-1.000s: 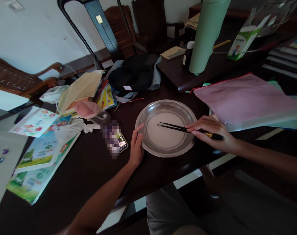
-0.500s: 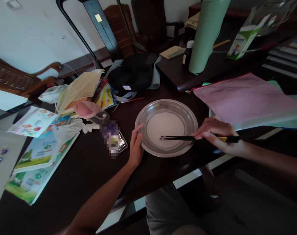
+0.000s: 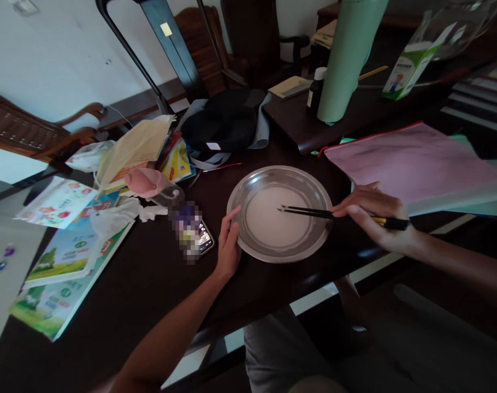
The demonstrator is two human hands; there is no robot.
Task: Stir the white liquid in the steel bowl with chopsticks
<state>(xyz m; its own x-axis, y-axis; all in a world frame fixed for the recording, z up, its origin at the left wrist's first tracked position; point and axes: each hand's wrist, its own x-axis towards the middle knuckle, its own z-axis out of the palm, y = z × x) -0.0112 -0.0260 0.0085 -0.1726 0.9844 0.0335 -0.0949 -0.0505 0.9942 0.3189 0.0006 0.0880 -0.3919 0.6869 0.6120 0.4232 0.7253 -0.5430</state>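
Note:
A round metal plate point(image 3: 314, 188) lies on the dark table, its flat bottom pale and bare. My left hand point(image 3: 228, 244) rests against the plate's left rim, fingers curled along the edge. My right hand point(image 3: 373, 215) is closed on a pair of black chopsticks point(image 3: 308, 212) at the plate's right side. The chopsticks lie nearly level, and their tips reach over the middle of the plate.
A phone point(image 3: 193, 233) lies just left of my left hand. Books and papers point(image 3: 64, 256) crowd the table's left part, beside a pink object point(image 3: 144, 182). A pink zip folder point(image 3: 408, 158) lies at the right. A green cylinder point(image 3: 347, 54) and black cloth point(image 3: 226, 123) stand behind the plate.
My right hand drew back to the right with the chopsticks; their tips swept from the plate's left-centre down to its near part and now sit at its middle. My left hand stayed put.

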